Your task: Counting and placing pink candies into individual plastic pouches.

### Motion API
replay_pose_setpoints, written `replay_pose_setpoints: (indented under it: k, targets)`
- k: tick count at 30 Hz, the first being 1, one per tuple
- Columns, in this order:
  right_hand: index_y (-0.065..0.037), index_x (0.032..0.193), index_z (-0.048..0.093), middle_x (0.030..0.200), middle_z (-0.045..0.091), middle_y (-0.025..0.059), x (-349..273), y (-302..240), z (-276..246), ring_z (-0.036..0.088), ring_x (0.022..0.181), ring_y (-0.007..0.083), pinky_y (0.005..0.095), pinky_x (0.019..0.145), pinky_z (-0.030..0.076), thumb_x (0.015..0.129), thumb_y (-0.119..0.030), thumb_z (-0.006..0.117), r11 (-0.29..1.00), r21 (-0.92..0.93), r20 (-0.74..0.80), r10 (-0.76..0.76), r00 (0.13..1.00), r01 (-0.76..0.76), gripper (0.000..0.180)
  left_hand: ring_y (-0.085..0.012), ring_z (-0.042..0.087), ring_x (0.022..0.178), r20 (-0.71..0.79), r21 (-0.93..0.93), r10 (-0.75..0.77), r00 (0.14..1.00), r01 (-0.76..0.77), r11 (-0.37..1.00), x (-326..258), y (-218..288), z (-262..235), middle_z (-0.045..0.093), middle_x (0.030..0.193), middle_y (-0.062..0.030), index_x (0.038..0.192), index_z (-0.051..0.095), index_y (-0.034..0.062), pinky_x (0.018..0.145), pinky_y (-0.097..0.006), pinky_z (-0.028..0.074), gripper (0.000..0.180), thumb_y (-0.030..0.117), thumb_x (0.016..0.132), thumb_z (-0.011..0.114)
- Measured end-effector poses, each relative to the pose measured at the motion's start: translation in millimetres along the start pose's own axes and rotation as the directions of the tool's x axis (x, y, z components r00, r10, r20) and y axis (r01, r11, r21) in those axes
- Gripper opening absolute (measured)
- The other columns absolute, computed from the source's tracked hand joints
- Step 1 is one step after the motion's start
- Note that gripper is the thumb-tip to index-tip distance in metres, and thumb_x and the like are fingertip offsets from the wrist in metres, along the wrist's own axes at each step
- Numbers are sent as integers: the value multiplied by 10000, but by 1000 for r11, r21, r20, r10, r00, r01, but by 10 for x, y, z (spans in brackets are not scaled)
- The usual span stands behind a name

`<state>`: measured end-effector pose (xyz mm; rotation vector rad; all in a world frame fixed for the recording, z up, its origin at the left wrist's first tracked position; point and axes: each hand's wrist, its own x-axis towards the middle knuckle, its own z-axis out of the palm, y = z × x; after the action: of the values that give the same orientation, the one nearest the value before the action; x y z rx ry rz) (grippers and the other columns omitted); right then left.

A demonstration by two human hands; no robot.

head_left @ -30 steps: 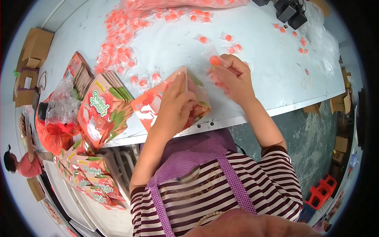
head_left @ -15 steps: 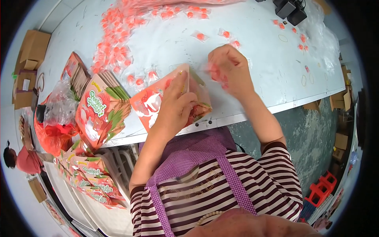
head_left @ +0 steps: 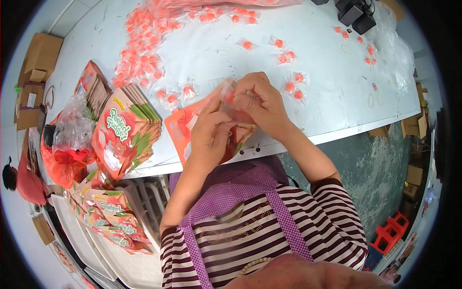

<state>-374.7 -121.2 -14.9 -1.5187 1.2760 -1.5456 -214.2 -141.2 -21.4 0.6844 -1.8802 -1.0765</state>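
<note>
Left hand (head_left: 208,139) gripped the pouch (head_left: 179,129) on the table (head_left: 332,91); right hand (head_left: 262,105) pinched candy (head_left: 229,96) at its mouth. Filling looked unfinished: loose candies (head_left: 142,62) and stacked pouches (head_left: 114,137) lay nearby; lower pouches (head_left: 113,216) looked full.

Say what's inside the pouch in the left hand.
Candy in the right hand shows at the mouth of the pouch; anything deeper is covered by its walls.

Short-sleeved striped cotton-look shirt (head_left: 327,219), white and dark maroon, plain maroon cuff (head_left: 326,184); gold dotted chest motif (head_left: 257,213); purple-and-white checked apron (head_left: 226,185), matching straps (head_left: 289,224); pale round-bead necklace (head_left: 255,264).
</note>
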Motion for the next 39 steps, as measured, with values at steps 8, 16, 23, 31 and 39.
replay_pose_setpoints:
  k: [8,16,23,31,39]
  targets:
    - [-56,898,583,1007,541,80,-137,-26,55,490,979,222,350,926,344,825,-92,559,986,160,-99,-35,994,51,84,-353,465,1154,91,197,41,995,-58,979,12,33,-48,465,1280,-194,840,567,27,926,-367,389,136,-74,749,554]
    - [-95,969,637,1041,579,60,-314,-15,-75,459,1108,226,469,1042,121,909,-475,360,856,-353,195,-327,925,378,473,-326,446,1192,66,-12,-83,994,84,996,-51,61,-103,469,1281,-197,835,554,12,954,-367,370,133,-79,739,559]
    - [-75,894,642,981,586,46,-326,-99,-70,502,1017,227,455,1025,149,848,-597,384,867,-307,449,-231,863,392,584,-351,444,1187,134,-87,-22,991,34,996,-101,98,-182,481,1259,-208,813,552,8,944,-377,384,91,-68,764,556]
    - [-66,957,573,960,565,48,-378,-110,33,517,931,222,509,980,218,772,-626,485,872,-276,195,-360,912,403,596,-349,480,1150,1,-205,5,1000,-4,979,-92,36,-145,477,1238,-257,873,486,51,925,-387,406,162,162,849,602]
    - [-96,1206,501,1230,475,126,-230,139,-699,386,1176,330,503,1010,207,763,-551,568,693,-693,-26,-301,953,200,639,-311,475,1157,-31,-238,-45,999,36,971,-109,50,-410,439,1280,-255,885,501,42,933,-372,396,118,111,851,591]
